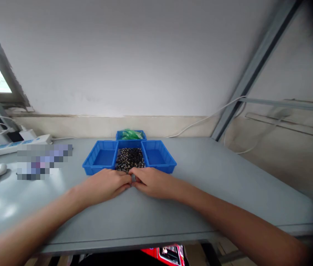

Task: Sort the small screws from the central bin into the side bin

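Right now, both hands meet in the middle of the frame, the left hand (105, 184) and right hand (152, 181) pinching one tiny part (133, 178) together with narrow fingers. Just above, the middle bin (130, 159) is full of small parts; the left bin (101, 158) and right bin (158, 156) look empty.

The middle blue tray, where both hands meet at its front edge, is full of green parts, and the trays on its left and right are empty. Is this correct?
Not quite. The head view shows the middle blue tray filled with small dark parts, not green ones. The green parts lie in the tray behind it. The rest holds: the left hand and right hand meet at its front edge, and the left tray and right tray are empty.
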